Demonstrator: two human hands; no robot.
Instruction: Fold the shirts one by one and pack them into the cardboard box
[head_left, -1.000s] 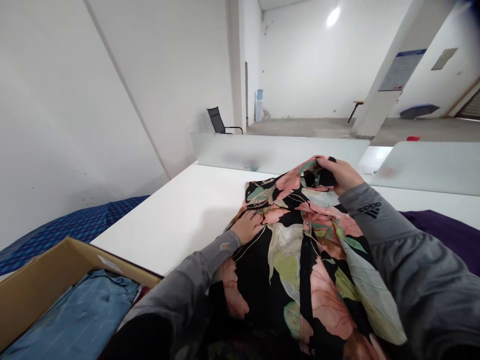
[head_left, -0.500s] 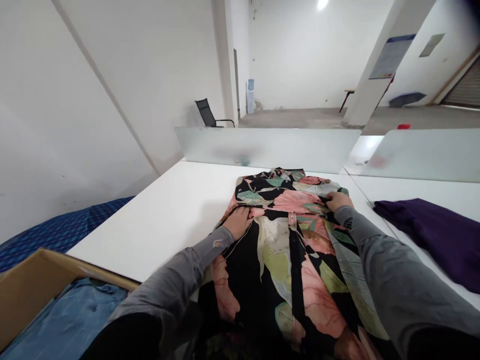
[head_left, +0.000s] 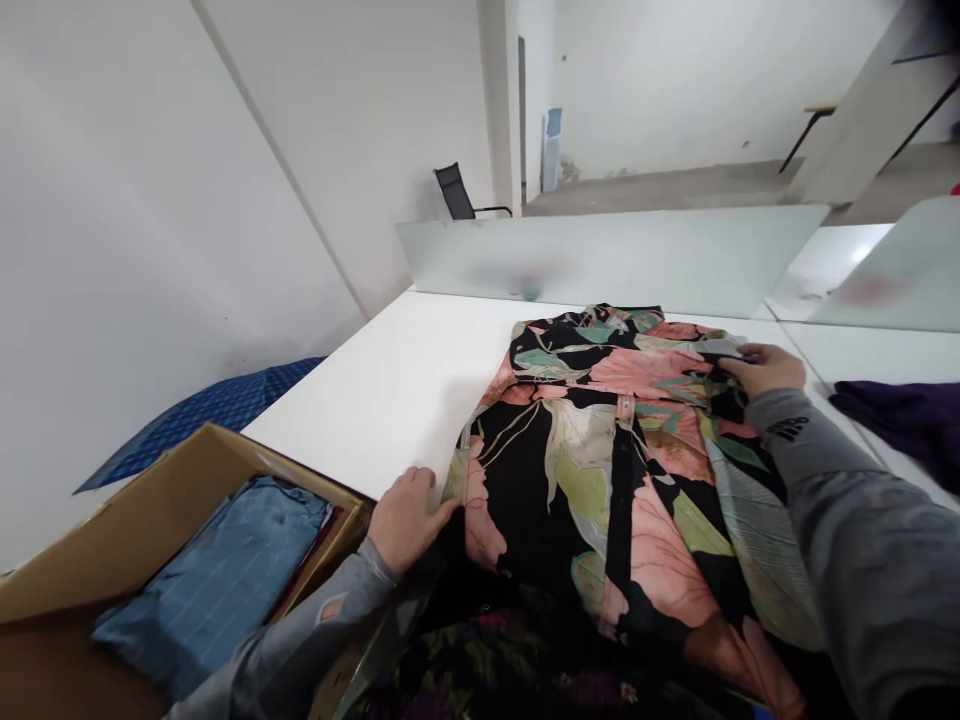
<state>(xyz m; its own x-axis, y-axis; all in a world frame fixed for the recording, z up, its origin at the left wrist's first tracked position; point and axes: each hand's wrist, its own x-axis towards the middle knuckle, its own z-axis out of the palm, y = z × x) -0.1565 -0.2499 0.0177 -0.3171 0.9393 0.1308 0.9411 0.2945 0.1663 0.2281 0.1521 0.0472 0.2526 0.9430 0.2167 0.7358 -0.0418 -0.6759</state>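
Observation:
A floral dress point(head_left: 570, 450) in black, pink and green lies spread on the white table, its collar at the far end and its lower part hanging toward me over the near edge. My right hand point(head_left: 769, 372) pinches the cloth at the dress's upper right edge. Beside the lower left edge is my left hand point(head_left: 409, 515), thumb and fingers apart, the thumb close to or touching the fabric. Nothing shows gripped in the left hand.
A cardboard box point(head_left: 172, 455) with folded blue clothing point(head_left: 225, 570) stands at the lower left. Behind it is a blue patterned umbrella point(head_left: 217, 410). Dark purple cloth point(head_left: 900, 415) lies on the right. A frosted panel point(head_left: 615, 255) lines the far table edge.
My left hand has left the dress's waist and come down and left to its lower left edge. The right hand stays at the upper right edge. The view has swung left and down.

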